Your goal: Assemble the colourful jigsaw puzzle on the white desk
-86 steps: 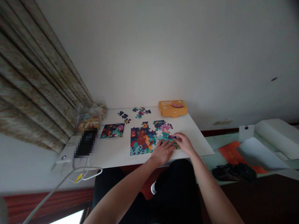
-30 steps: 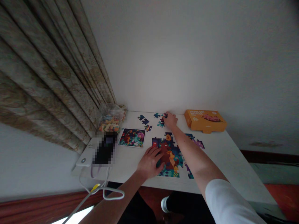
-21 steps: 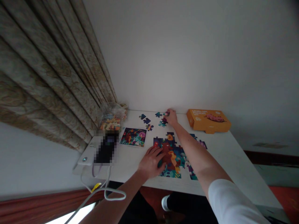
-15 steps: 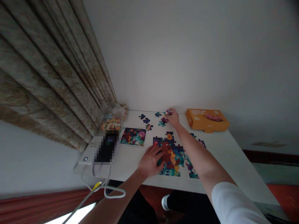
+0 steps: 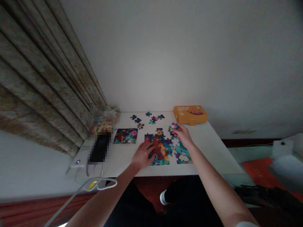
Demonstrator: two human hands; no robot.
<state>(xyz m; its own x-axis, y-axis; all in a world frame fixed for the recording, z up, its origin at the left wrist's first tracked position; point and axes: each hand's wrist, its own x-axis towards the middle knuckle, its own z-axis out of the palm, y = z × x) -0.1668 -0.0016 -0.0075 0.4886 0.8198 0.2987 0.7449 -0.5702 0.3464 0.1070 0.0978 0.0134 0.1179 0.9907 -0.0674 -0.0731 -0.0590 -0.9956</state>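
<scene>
A partly joined jigsaw puzzle (image 5: 163, 149) with animals and plants lies near the table's front edge, with gaps along its top and lower middle. My left hand (image 5: 142, 155) rests open on the puzzle's left side, fingers spread and hiding part of it. At the upper right of the puzzle, my right hand (image 5: 184, 135) pinches a colourful puzzle piece (image 5: 174, 125) with pink and purple on it. Whether that piece touches its neighbours I cannot tell. Several loose puzzle pieces (image 5: 138, 120) lie behind, toward the wall. A printed reference picture (image 5: 125, 136) is left of the puzzle.
An orange puzzle box (image 5: 191, 115) stands at the back right of the white table (image 5: 208, 151). On the left are a clear plastic bag (image 5: 103, 121), a blurred-out black device (image 5: 99, 148) and white cables (image 5: 106, 184). Curtain and wall border the table.
My right hand has come from the loose pieces at the back to the puzzle's upper right, carrying a piece. My left hand stays on the puzzle. The view has shifted right.
</scene>
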